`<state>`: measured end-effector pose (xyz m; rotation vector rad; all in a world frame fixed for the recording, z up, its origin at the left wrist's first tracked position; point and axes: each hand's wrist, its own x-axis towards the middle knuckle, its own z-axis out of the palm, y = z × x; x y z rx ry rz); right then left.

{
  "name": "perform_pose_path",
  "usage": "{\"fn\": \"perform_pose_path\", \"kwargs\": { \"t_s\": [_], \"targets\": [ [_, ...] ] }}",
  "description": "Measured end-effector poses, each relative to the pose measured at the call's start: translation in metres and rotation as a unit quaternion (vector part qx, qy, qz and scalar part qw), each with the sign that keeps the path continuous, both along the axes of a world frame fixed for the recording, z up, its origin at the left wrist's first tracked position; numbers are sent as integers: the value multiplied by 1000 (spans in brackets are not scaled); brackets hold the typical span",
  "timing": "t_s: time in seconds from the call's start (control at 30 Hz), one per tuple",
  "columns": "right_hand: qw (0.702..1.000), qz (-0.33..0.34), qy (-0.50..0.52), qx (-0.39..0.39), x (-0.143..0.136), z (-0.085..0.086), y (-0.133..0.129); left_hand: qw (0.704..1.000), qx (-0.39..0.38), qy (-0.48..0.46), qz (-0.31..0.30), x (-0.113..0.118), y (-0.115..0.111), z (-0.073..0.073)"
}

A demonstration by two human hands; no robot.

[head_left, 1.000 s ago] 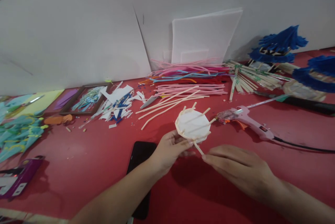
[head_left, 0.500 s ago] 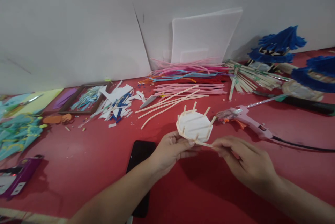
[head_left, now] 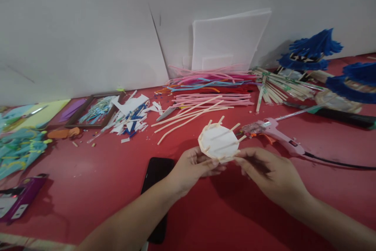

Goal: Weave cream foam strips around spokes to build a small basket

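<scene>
Left fingers: the left hand point(head_left: 190, 170) pinches the near rim of the disc, thumb above, other fingers beneath.
Right fingers: the right hand point(head_left: 273, 176) brings thumb and forefinger together at the near-right rim, apparently nipping the pale strip point(head_left: 228, 159); the strip's end is hidden.
White disc: point(head_left: 220, 140) held above the red table point(head_left: 111, 188), between the 2 hands, face up and slightly tilted.
Handling: judged light; the face likely stiff but thin, the strip bendable and springy.
Weak points: the upright pegs point(head_left: 235, 127) on the rim look easily snapped or knocked askew.
Best hold: the rim between 2 pegs, by light pinch; pressing on pegs is inadvisable.
Right edge: the tip of the pink glue gun point(head_left: 283, 135) lies just beside the pegs; contact cannot be judged, and heat is a possible hazard.
Far edge: loose pale sticks point(head_left: 188, 118) limit travel away from the person.
Left edge: a black phone point(head_left: 158, 170) lies partly under the left forearm.
Room: most ample toward the person, between the forearms.
</scene>
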<state>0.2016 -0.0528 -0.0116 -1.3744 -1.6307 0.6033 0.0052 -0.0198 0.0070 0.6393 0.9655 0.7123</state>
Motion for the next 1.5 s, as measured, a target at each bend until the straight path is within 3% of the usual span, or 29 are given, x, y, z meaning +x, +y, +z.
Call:
{"fn": "perform_pose_path", "kwargs": {
  "t_s": [0.43, 0.63, 0.83, 1.03, 1.2, 1.37, 1.5],
  "targets": [
    [992, 62, 98, -51, 3, -1, 3, 999, 16, 6, -45, -3, 0, -2],
    [992, 98, 73, -18, 9, -3, 7, 998, 11, 13, -57, -2, 1, -1],
    [991, 101, 77, -38, 8, 2, 7, 998, 11, 5, -56, -3, 0, 0],
    [995, 64, 44, 55, 1, 4, 3, 993, 103, -13, -59, -2, 0, -1],
    [988, 50, -8, 145, -7, 6, 2, 992, 118, -5, -48, 2, 1, -3],
    [987, 38, -12, 156, -10, 4, 1, 991, 122, -32, -32, 5, -1, -2],
    [988, 24, -9, 153, -9, 3, 3, 996, 69, -48, -7, 7, -2, -1]
  ]
}}
